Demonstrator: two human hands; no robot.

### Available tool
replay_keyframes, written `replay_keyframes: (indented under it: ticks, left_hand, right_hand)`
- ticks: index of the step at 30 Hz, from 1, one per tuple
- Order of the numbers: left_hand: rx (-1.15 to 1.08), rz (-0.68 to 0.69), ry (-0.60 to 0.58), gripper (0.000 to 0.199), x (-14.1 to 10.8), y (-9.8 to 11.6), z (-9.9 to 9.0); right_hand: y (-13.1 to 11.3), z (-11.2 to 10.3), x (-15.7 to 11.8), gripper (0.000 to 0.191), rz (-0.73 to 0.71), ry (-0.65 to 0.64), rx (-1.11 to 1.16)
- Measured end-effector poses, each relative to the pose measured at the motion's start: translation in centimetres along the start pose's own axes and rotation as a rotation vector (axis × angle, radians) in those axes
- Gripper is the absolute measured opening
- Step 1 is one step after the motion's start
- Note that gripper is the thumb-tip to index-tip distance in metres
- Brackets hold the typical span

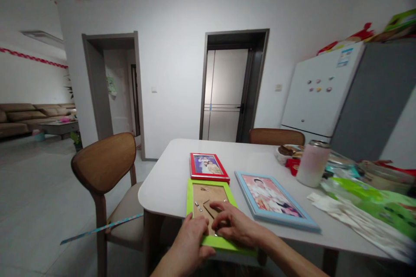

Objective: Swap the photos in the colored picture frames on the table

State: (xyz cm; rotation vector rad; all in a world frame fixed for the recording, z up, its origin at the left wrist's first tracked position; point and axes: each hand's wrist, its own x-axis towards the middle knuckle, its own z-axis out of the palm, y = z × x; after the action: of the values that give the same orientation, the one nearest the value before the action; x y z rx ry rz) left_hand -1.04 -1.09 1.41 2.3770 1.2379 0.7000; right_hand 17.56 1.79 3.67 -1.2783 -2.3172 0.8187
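Note:
A lime-green picture frame (189,199) lies face down at the table's near edge, its brown backing board (208,197) facing up. Small metal clips and a dark V-shaped line, likely the stand flap, show on the board. My left hand (191,240) grips the frame's near left corner, fingers over the board and thumb by the near edge. Over the board's right half, my right hand (238,227) is closed with bent fingers touching it; whatever sits under the fingertips is hidden. A red picture frame (211,177) and a light-blue picture frame (279,220) lie face up nearby, each holding a photo.
On the white table (165,177), a pink-and-white bottle (313,162) stands at the right beside green plastic bags (373,207), a white cloth (344,216) and a bowl (282,153). A wooden chair (105,164) stands left, with a patterned strip (100,228) near its seat.

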Motion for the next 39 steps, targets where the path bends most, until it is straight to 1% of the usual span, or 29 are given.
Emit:
replay_keyframes:
  ticks: [3, 4, 6, 8, 10, 13, 15, 17, 20, 23, 25, 27, 29, 31, 34, 36, 39]
  left_hand:
    - [0.002, 0.012, 0.008, 0.03, 0.0, -0.1, 0.1]
    - [0.003, 0.012, 0.002, 0.031, 0.0, -0.2, 0.2]
    - [0.006, 0.003, -0.013, 0.034, 0.1, -0.4, 0.4]
    - [0.003, -0.012, -0.018, 0.036, 0.1, -0.6, 0.6]
    - [-0.014, -0.024, -0.01, 0.038, 0.1, -0.8, 0.7]
    - [-0.077, -0.044, 0.024, 0.046, 0.1, -1.0, 0.8]
    - [-0.158, -0.061, 0.078, 0.055, 0.1, -1.2, 0.8]
    - [-0.254, -0.112, 0.163, 0.059, 0.4, -1.3, 0.7]
    - [-0.43, -0.207, 0.31, 0.048, 1.4, -1.5, 0.7]
    - [-0.652, -0.273, 0.427, 0.04, 2.4, -1.9, 0.2]
    - [-0.79, -0.321, 0.493, 0.037, 2.7, -2.6, -0.6]
    - [-0.875, -0.372, 0.535, 0.035, 2.5, -3.9, -1.7]
    - [-0.863, -0.448, 0.544, 0.034, 1.8, -5.6, -3.1]
    - [-0.786, -0.531, 0.535, 0.033, 0.9, -7.5, -4.4]
    - [-0.675, -0.588, 0.519, 0.03, 0.0, -9.9, -5.6]
    - [-0.578, -0.605, 0.491, 0.03, -0.4, -11.0, -6.1]
    - [-0.381, -0.625, 0.441, 0.03, -0.6, -11.8, -6.9]
  right_hand:
    - [-0.3, 0.6, 0.1, 0.015, -0.003, 0.085, -0.025]
    - [-0.3, 0.8, 0.3, 0.017, 0.003, 0.116, -0.028]
    - [0.0, 1.0, 0.6, 0.03, 0.038, 0.196, -0.058]
    - [0.2, 1.2, 0.9, 0.04, 0.084, 0.271, -0.136]
    - [0.3, 1.3, 1.1, 0.04, 0.121, 0.317, -0.218]
    - [0.1, 1.2, 1.4, 0.041, 0.166, 0.348, -0.245]
    - [-0.2, 0.9, 1.5, 0.041, 0.18, 0.355, -0.25]
    - [-0.5, 0.4, 1.6, 0.038, 0.18, 0.367, -0.265]
    - [-1.4, 0.0, 2.0, 0.034, 0.146, 0.414, -0.28]
    - [-2.6, 0.3, 2.7, 0.031, 0.066, 0.448, -0.256]
    - [-3.1, 0.5, 3.0, 0.032, 0.017, 0.459, -0.191]
    - [-2.7, 0.4, 2.8, 0.036, 0.023, 0.466, -0.136]
    - [-1.3, 0.0, 2.1, 0.039, 0.096, 0.478, -0.163]
    - [0.8, -0.5, 1.3, 0.041, 0.209, 0.484, -0.262]
    - [3.6, -0.6, 0.3, 0.046, 0.343, 0.437, -0.394]
    - [4.5, -0.4, 0.1, 0.049, 0.375, 0.397, -0.425]
    - [4.6, -0.2, 0.3, 0.049, 0.388, 0.391, -0.403]
